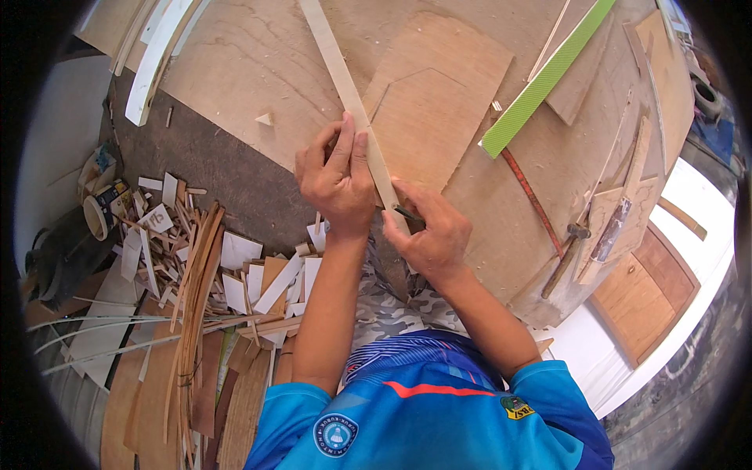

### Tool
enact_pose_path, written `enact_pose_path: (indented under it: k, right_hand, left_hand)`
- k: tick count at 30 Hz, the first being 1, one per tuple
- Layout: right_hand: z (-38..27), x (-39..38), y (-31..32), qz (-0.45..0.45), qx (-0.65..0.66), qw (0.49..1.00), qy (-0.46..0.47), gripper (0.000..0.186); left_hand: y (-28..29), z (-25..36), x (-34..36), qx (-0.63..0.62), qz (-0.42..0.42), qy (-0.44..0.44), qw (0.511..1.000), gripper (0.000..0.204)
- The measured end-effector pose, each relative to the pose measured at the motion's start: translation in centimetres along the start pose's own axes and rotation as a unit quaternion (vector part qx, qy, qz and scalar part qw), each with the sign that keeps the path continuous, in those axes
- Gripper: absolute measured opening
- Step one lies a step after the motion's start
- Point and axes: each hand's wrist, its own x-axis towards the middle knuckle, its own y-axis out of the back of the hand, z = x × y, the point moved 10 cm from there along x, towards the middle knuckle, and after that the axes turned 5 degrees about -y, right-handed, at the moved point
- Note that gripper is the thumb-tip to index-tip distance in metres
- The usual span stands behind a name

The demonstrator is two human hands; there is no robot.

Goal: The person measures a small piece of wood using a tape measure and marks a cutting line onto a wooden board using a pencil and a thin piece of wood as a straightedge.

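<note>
A long, narrow, pale wooden strip (pixel 337 64) lies slantwise over the worktable, its near end close to my body. My left hand (pixel 338 178) has its fingertips and thumb pressed on the strip's left edge, holding it. At the strip's near end, my right hand (pixel 435 235) is closed, thumb and forefinger beside the wood. A slim dark tool (pixel 407 212) sticks out between those fingers; its kind is not clear. Partly under the strip is a flat plywood piece (pixel 458 94) with a pencil-like angled line on it.
To the right lie a green patterned strip (pixel 540 82), a thin red bar (pixel 533 200) and a hammer (pixel 568 251). White curved strips (pixel 149 86) overhang the table's far left edge. Wood offcuts (pixel 235 251) pile up on the floor at left, near a bucket (pixel 100 215).
</note>
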Motion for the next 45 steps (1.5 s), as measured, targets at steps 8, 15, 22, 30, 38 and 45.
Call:
enact_pose_path:
  k: [8, 15, 22, 30, 38, 45]
  right_hand:
    - [0.3, -0.2, -0.1, 0.002, -0.017, 1.000, -0.006, 0.056]
    - [0.1, -0.2, -0.1, 0.014, -0.020, 1.000, 0.011, 0.055]
    - [0.1, -0.3, 0.0, 0.016, -0.021, 1.000, 0.012, 0.054]
    - [1.8, 0.7, 2.6, -0.031, 0.080, 0.995, -0.049, 0.038]
    - [3.9, 5.6, 4.2, 0.038, 0.553, 0.830, -0.065, 0.060]
    - [2.1, 7.6, 1.2, -0.002, 0.451, 0.892, -0.035, 0.023]
  left_hand:
    - [-0.4, -0.1, 0.1, 0.000, -0.048, 0.035, 0.998, 0.031]
    - [-0.3, -0.2, 0.2, -0.003, -0.058, 0.046, 0.997, 0.031]
    - [-0.1, -0.1, 0.1, -0.006, -0.010, 0.004, 1.000, 0.033]
    - [-0.2, 0.2, 0.1, 0.004, -0.011, 0.006, 1.000, 0.035]
    - [-0.3, 0.6, 0.2, 0.024, -0.022, -0.025, 0.999, 0.038]
    - [-0.6, 0.8, 0.0, 0.038, -0.032, -0.018, 0.999, 0.037]
